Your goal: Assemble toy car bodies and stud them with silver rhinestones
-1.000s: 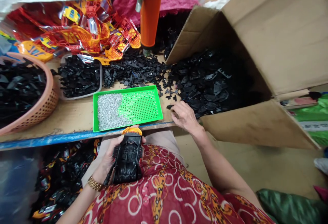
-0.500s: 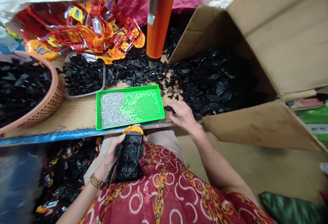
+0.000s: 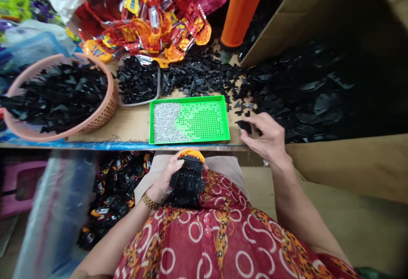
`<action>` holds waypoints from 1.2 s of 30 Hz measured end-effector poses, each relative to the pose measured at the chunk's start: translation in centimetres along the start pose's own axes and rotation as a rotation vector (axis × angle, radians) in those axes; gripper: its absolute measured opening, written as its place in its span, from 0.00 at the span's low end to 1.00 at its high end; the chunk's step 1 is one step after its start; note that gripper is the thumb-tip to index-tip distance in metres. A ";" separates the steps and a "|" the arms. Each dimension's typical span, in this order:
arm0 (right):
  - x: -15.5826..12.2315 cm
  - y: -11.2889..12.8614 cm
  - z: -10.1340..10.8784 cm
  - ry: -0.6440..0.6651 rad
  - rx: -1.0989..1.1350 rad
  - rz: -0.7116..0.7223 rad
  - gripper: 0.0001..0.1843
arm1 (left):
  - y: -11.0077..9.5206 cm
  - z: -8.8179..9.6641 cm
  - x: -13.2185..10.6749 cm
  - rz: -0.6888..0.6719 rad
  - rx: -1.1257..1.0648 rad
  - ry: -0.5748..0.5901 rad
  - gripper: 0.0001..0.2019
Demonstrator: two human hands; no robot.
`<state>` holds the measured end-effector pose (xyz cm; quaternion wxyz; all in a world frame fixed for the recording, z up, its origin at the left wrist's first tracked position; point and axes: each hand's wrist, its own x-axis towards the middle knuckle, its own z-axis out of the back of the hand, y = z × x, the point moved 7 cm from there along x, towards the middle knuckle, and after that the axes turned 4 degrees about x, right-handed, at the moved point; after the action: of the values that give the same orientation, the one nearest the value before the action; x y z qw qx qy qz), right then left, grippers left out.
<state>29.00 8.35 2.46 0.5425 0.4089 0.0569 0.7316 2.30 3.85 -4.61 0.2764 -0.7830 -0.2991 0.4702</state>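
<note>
My left hand (image 3: 168, 172) is wrapped round a toy car (image 3: 187, 183), its black underside turned up and an orange end pointing toward the bench. The car is close to my lap, just below the bench edge. Between the thumb and fingers of my right hand (image 3: 267, 136) is a small black plastic part (image 3: 245, 126), held just right of the green tray (image 3: 227, 132). Small silver screws (image 3: 167, 121) heap up in the tray's left half, and others stand in rows of holes on its right.
A pink basket (image 3: 110, 104) and a clear tub (image 3: 158, 85) hold black parts. Orange-and-red car shells (image 3: 143, 32) pile up behind. An orange electric screwdriver (image 3: 240, 15) hangs over loose black pieces. At right stands a cardboard box (image 3: 344, 160) of black parts; finished-looking cars (image 3: 111, 198) lie below the bench.
The view has swung left, so the bench things appear further right. My right hand has lifted a little with the black part, which now shows more fully. The left hand keeps the car.
</note>
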 end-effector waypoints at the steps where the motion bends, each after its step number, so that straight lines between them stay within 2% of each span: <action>1: 0.3 1.2 0.4 -0.067 0.088 -0.021 0.14 | -0.2 -0.3 0.0 -0.023 0.013 0.036 0.28; 3: 0.9 4.4 0.0 -0.070 0.297 -0.010 0.14 | -0.7 -0.8 0.0 -0.077 0.057 0.067 0.26; 6: 1.3 8.9 -2.4 0.068 0.611 0.002 0.12 | -1.3 -0.7 -0.1 -0.144 0.139 0.026 0.22; 9: 1.0 11.1 -4.9 0.220 0.667 -0.001 0.11 | -1.5 -0.3 -0.4 -0.175 0.198 -0.029 0.21; 12: 0.6 11.5 -6.3 0.312 0.604 0.032 0.12 | -1.4 0.1 -0.7 -0.174 0.236 -0.065 0.24; 15: 0.4 11.4 -6.8 0.350 0.536 0.067 0.12 | -1.8 -0.1 -0.8 -0.203 0.283 -0.034 0.25; 21: 0.6 11.6 -6.9 0.333 0.485 0.124 0.09 | -3.0 -0.9 -0.9 -0.305 0.362 0.058 0.22; 26: 0.5 12.0 -6.5 0.311 0.441 0.176 0.10 | -3.7 -1.0 -1.5 -0.311 0.469 0.038 0.19; 31: 0.5 11.9 -6.5 0.306 0.574 0.138 0.12 | -5.2 -2.0 -2.2 -0.323 0.548 0.040 0.16; 36: 0.8 12.0 -6.8 0.321 0.534 0.159 0.08 | -4.9 -1.5 -1.2 -0.281 0.573 0.010 0.14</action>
<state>15.45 6.57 4.73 0.3415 0.4191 0.2995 0.7861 2.20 6.04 0.20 0.5495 -0.6266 -0.2583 0.4886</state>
